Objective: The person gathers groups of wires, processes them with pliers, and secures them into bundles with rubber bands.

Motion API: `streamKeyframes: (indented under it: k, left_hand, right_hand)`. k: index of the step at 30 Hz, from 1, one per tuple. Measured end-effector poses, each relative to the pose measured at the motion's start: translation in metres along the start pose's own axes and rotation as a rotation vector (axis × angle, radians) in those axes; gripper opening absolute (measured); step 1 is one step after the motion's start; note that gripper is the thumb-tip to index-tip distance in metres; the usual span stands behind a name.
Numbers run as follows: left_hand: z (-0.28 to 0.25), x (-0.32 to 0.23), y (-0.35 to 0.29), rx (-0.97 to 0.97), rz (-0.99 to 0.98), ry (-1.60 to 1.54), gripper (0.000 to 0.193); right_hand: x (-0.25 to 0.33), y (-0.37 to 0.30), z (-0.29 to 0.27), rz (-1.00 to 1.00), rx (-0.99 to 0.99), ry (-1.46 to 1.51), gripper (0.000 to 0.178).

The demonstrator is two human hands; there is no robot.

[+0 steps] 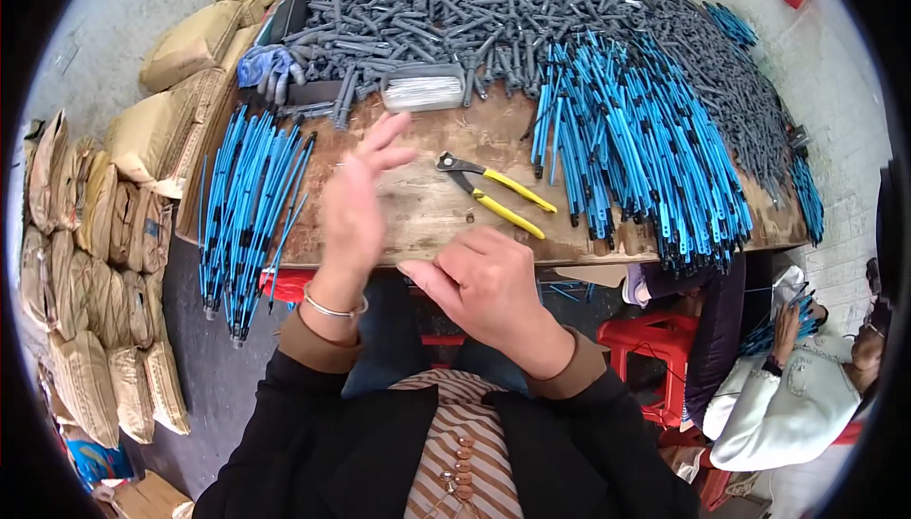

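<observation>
My left hand (pixel 359 198) is raised over the near edge of the wooden table (pixel 408 177), slightly blurred, with its fingers stretched and apart and nothing in them. To its right, my right hand (pixel 486 282) is closed in a loose fist, the thumb pointing left. The curled fingers face away, so whatever lies inside them, if anything, is hidden. Just beyond the fist lies a pair of end-cutting pincers (pixel 493 194) with yellow handles and a dark head, touched by neither hand. A clear tray (pixel 423 104) of thin whitish sticks stands behind my left hand.
Blue rods with black ends form a bundle (pixel 251 206) overhanging the left edge and a large pile (pixel 645 149) at right. Grey plastic parts (pixel 446 11) are heaped behind, near a blue-grey glove (pixel 270 68). Stacked sacks (pixel 104 282) stand left; a red stool (pixel 655 348) and a seated co-worker (pixel 788 405) are right.
</observation>
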State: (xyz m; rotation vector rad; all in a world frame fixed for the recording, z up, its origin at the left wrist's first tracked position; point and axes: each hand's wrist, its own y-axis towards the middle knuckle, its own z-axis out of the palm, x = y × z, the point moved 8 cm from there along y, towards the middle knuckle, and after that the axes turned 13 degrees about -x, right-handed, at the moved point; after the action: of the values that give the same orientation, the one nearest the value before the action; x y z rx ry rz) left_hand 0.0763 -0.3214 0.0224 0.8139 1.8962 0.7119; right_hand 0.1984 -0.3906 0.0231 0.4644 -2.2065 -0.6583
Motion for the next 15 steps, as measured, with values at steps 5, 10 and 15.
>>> streamKeyframes:
  k: [5, 10, 15]
  left_hand:
    - [0.013, 0.049, 0.012, -0.194, -0.536, -0.203, 0.052]
    - [0.05, 0.035, 0.005, -0.056, -0.344, 0.111, 0.057]
    - [0.086, 0.018, -0.018, 0.037, -0.269, -0.148, 0.047]
  right_hand:
    - [-0.044, 0.032, -0.048, 0.026, -0.255, -0.132, 0.03]
    - [-0.141, 0.075, -0.099, 0.246, -0.174, -0.438, 0.014]
    - [-0.243, 0.118, -0.131, 0.419, -0.075, -0.847, 0.021]
